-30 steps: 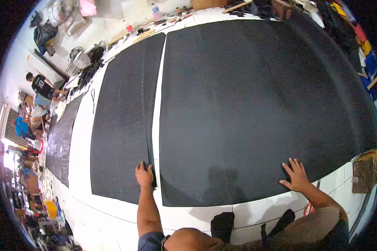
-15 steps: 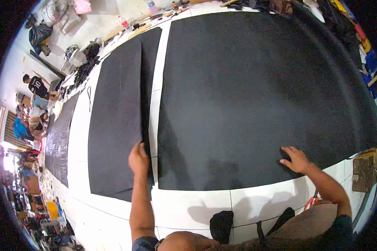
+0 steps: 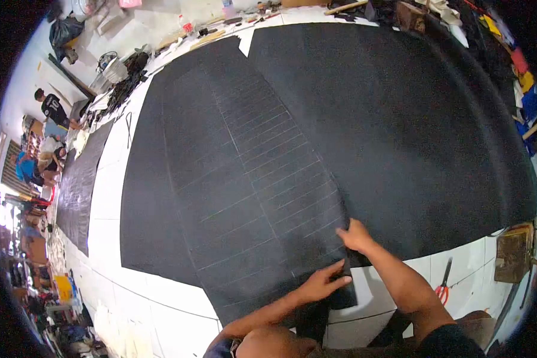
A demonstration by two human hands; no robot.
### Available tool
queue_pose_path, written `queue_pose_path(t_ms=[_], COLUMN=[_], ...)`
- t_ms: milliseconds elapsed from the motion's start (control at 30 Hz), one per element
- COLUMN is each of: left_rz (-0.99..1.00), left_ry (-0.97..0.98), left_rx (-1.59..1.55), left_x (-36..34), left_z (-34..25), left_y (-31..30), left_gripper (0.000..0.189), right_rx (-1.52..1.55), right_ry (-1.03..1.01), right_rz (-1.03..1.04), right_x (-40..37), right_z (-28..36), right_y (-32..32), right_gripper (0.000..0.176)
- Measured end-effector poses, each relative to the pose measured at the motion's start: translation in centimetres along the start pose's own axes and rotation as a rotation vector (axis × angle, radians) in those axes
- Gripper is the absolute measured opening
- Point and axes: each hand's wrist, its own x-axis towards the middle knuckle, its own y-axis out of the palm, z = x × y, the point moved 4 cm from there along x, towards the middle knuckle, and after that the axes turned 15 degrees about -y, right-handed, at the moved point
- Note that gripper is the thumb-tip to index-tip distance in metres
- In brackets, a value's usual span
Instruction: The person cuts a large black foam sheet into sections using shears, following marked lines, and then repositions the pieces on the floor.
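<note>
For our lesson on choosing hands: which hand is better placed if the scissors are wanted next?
Right, probably: the right hand is nearer the scissors, while the left hand would have to reach past the right forearm.

Black Against White, with Flashes of Red, Yellow and Blue

The broad, flat black sheet with chalk-like markings (image 3: 256, 209) carries pale, thin lines: long ones running its length, and many roughly parallel ones crossing them like ladder rungs. The wide, plain black sheet (image 3: 411, 137) has a faint grey sheen toward its right side. The narrow, glossy dark sheet (image 3: 76, 194) is streaked with silvery grey. The smooth white square-tiled floor (image 3: 474, 262) shows a grid of thin dark joints. The scissors with looped handles (image 3: 442, 293) are orange-red at the grips. A distant person's black shirt (image 3: 53, 108) bears a white "10"; a boxy yellow container (image 3: 64, 287) is bright, and a crumpled cloth-like item (image 3: 532, 107) is deep blue.
</note>
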Motion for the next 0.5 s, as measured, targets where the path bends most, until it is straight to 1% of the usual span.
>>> queue_pose_path(t_ms=[67,100,133,167,200,233,300,367,400,500], left_rz=[-0.065,-0.099,-0.315,-0.531,-0.703,-0.875,-1.136,-1.284,-1.289,-1.331], left_ry=[0.008,0.019,-0.036,-0.090,-0.027,0.037,0.045,-0.112,-0.256,-0.451], left_rx=[0.043,0.058,0.094,0.128,0.126,0.122,0.183,0.283,0.319,0.403], left_x=[-0.2,-0.4,-0.8,-1.5,-2.4,-3.3,-4.7,-6.7,-7.4,-8.6], left_z=[1.4,1.6,1.8,2.1,2.6,3.5,6.7,8.7,9.9,11.8], left_y=[-3.3,-5.3,-7.7,-10.3,-12.6,-15.0,-18.8,-20.8,-21.6,-21.5], left_gripper=[0.043,0.037,0.031,0.026,0.025,0.024,0.027,0.034,0.045,0.055], right_rx=[0.161,0.143,0.121,0.144,0.166,0.182,0.209,0.344,0.413,0.518], right_ry=[0.073,0.077,0.080,0.065,0.050,0.058,0.076,0.118,0.141,0.150], right_rz=[-0.127,-0.183,-0.237,-0.277,-0.315,-0.373,-0.480,-0.515,-0.533,-0.603], right_x=[-2.5,-3.8,-5.1,-5.8,-6.5,-7.6,-9.1,-11.0,-11.8,-12.6], right_z=[1.3,1.4,0.9,-2.0,-5.0,-6.4,-8.0,-6.8,-6.3,-7.7], right_y=[-2.2,-3.4,-4.5,-5.1,-5.7,-6.6,-7.7,-8.8,-9.1,-9.6], right_gripper=[0.050,0.048,0.047,0.044,0.042,0.042,0.042,0.045,0.046,0.049])
